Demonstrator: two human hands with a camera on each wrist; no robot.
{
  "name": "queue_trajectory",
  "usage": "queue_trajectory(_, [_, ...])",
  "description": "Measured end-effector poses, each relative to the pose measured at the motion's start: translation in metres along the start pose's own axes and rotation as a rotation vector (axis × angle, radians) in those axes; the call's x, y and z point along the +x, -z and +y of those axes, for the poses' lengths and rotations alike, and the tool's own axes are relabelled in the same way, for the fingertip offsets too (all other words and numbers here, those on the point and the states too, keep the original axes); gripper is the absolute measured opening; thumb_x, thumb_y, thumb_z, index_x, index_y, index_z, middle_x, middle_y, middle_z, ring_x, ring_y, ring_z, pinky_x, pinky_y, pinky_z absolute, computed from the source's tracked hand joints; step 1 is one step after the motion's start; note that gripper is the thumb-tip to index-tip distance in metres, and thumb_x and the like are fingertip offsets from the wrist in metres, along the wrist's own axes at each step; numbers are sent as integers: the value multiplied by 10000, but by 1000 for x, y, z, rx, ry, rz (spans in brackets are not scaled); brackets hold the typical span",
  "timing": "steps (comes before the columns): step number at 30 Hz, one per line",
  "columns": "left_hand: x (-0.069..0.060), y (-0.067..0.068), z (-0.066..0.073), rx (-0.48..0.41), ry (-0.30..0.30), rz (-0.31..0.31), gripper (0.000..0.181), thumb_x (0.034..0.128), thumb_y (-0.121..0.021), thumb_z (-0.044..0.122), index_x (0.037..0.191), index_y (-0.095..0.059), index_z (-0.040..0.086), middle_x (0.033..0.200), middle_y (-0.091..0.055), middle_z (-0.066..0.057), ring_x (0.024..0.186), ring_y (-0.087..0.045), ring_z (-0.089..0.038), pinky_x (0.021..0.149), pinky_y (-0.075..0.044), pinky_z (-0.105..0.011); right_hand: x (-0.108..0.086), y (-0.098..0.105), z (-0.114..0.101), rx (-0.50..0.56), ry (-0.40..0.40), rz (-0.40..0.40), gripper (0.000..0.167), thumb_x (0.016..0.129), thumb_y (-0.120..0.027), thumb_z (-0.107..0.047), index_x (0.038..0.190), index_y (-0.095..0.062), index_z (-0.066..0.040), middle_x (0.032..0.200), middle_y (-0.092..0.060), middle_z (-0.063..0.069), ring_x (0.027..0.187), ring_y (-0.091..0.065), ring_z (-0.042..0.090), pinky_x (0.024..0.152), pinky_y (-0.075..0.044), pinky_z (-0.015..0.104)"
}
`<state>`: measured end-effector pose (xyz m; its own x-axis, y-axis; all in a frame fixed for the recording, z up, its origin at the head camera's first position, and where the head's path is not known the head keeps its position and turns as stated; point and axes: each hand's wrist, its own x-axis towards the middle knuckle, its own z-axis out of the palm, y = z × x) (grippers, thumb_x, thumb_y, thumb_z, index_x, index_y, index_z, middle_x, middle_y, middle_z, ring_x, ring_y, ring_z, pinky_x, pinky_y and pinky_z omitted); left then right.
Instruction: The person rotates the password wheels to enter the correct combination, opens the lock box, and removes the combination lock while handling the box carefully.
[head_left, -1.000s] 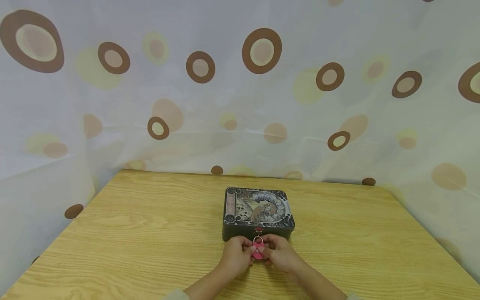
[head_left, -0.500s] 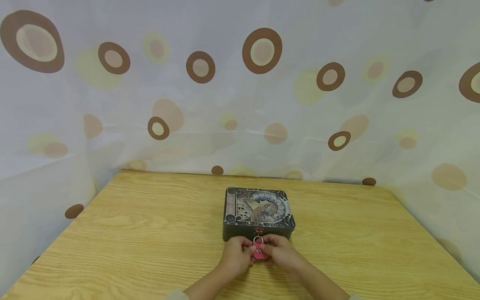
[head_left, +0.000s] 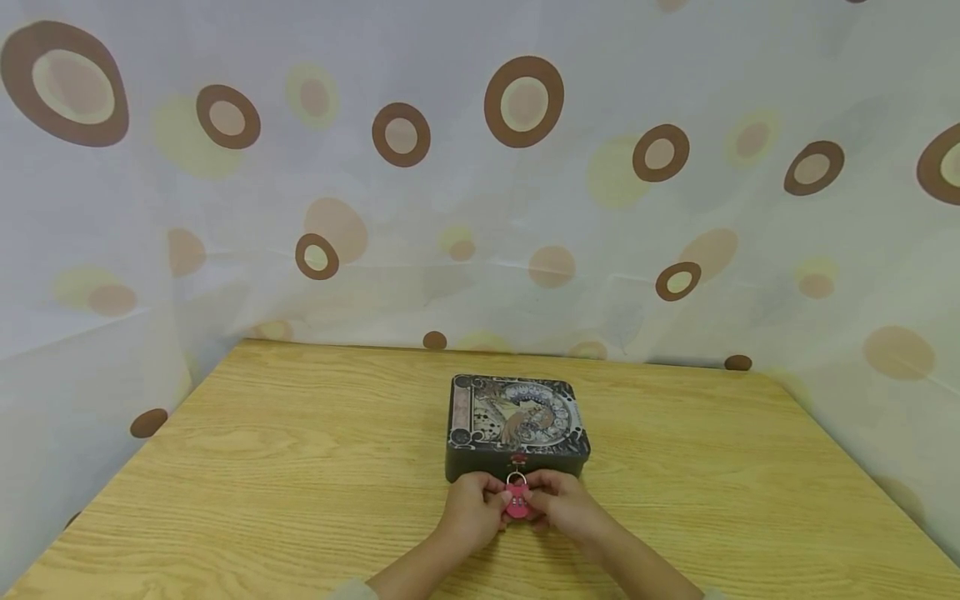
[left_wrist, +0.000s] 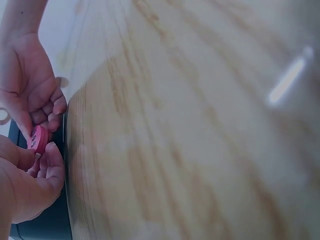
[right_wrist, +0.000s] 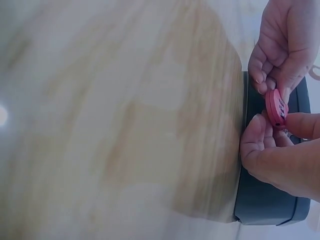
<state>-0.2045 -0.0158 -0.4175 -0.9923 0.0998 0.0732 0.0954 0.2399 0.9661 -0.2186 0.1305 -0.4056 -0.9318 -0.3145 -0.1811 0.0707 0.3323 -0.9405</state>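
A pink combination padlock (head_left: 517, 503) hangs by its metal shackle at the red clasp (head_left: 518, 459) of a dark box (head_left: 517, 417) with an ornate printed lid. My left hand (head_left: 469, 510) pinches the padlock's left side between thumb and fingers. From the right, my right hand (head_left: 568, 507) pinches it too, thumb on the front beside the small number dials. In the left wrist view the padlock (left_wrist: 38, 140) sits between both hands, edge toward the camera. The right wrist view shows its dials (right_wrist: 282, 109) by the right thumb; the numbers are too small to read.
The box stands on a light wood-grain table (head_left: 315, 450), toward its middle. Behind and at the sides hangs a pale curtain (head_left: 450, 200) printed with brown, peach and yellow circles.
My right thumb has shifted slightly rightward, off the middle of the padlock, so more of the dials shows. The left hand and box stay in place.
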Motion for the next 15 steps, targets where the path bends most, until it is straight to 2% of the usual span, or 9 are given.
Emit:
queue_trajectory(7, [0, 0, 1, -3, 32, -5, 74, 859, -572, -49, 815, -581, -108, 626, -584, -101, 521, -548, -92, 477, -517, -226, 1, 2, 3, -9, 13, -6, 268, 904, -501, -31, 1092, -503, 160, 866, -606, 67, 716, -548, 94, 614, -493, 252])
queue_trajectory(15, [1, -1, -1, -10, 23, -6, 74, 859, -567, -56, 810, -580, -110, 620, -583, -98, 514, -534, -80, 469, -510, -216, 0, 2, 3, 2, 11, 0, 266, 883, -518, -12, 1081, -505, 164, 847, -600, 55, 715, -543, 92, 615, -489, 246])
